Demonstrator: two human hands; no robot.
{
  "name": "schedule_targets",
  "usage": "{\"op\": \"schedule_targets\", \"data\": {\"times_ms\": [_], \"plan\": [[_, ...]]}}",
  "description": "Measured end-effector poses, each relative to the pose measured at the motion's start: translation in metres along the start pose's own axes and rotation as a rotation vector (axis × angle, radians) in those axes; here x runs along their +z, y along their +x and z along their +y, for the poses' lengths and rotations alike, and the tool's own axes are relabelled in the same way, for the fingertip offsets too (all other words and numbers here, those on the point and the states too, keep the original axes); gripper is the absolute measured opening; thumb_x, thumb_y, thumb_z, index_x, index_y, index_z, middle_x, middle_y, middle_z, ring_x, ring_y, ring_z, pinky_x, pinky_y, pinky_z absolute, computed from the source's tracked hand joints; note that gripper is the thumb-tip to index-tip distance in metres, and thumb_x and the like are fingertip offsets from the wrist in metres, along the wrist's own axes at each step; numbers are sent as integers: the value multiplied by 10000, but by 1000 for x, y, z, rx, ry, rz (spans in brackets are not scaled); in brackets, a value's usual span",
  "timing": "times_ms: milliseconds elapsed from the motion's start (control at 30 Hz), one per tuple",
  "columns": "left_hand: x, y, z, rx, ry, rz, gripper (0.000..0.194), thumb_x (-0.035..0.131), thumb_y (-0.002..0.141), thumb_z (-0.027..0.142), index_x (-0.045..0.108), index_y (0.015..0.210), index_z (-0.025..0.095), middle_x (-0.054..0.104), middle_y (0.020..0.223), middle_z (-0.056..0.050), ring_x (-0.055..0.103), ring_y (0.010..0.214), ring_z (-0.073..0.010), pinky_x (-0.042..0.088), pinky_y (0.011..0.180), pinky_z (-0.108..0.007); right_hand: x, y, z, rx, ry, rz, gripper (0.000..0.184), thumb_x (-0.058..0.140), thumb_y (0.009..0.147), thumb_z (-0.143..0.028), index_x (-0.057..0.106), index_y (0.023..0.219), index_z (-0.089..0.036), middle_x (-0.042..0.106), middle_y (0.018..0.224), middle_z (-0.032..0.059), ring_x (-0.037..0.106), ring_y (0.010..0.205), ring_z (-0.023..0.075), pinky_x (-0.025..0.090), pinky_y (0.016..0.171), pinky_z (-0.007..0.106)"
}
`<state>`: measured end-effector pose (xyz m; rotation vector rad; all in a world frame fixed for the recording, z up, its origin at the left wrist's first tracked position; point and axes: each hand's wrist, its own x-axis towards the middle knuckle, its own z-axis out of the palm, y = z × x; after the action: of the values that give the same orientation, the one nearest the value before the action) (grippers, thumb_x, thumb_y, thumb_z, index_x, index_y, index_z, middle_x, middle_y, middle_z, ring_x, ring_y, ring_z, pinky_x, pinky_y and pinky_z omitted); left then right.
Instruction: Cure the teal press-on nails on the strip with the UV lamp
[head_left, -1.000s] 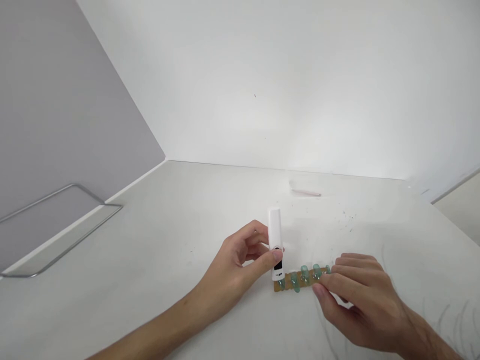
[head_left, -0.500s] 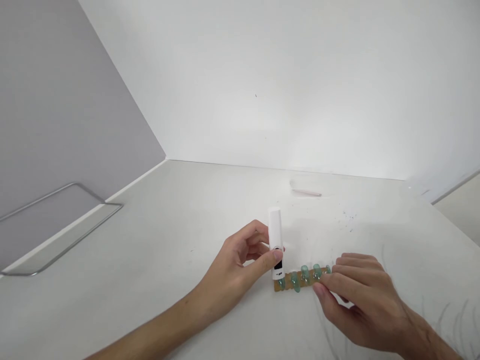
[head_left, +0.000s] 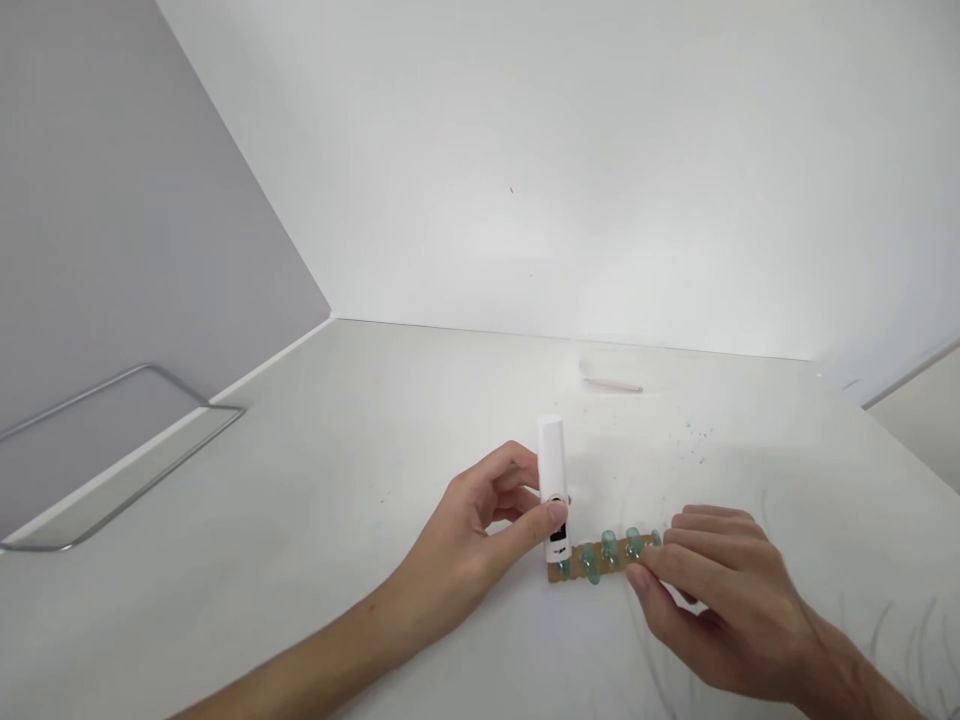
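Observation:
My left hand (head_left: 491,525) is closed around a slim white handheld nail lamp (head_left: 551,460), its thumb over the dark panel near the lower end. The lamp stands upright, its foot over the left end of a brown strip (head_left: 576,567). Along this strip sit several glossy green false nails (head_left: 591,563); the leftmost is partly covered by the lamp. With thumb and forefinger, my right hand (head_left: 731,600) pinches the strip's right end, which the fingers partly hide.
Behind the hands lies a thin pink stick-like tool (head_left: 613,385) on the white table (head_left: 337,430). Small dark specks (head_left: 699,432) dot the surface to its right. A bent metal wire frame (head_left: 161,475) reaches in from the left. White and grey panels (head_left: 480,150) rise behind.

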<state>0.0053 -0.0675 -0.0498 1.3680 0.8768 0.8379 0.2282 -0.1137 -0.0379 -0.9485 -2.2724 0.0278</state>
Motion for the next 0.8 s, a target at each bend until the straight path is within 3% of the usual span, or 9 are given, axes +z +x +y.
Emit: {"op": "schedule_targets", "data": {"times_ms": [800], "plan": [[0, 0, 0, -15, -8, -6, 168, 635, 907, 338, 539, 889, 202, 652, 869, -21, 619, 785, -184, 506, 745, -346, -1, -1, -1, -16, 6, 9, 282, 556, 865, -60, 488, 618, -178, 362, 507, -72, 229, 488, 90, 224, 479, 262]]}}
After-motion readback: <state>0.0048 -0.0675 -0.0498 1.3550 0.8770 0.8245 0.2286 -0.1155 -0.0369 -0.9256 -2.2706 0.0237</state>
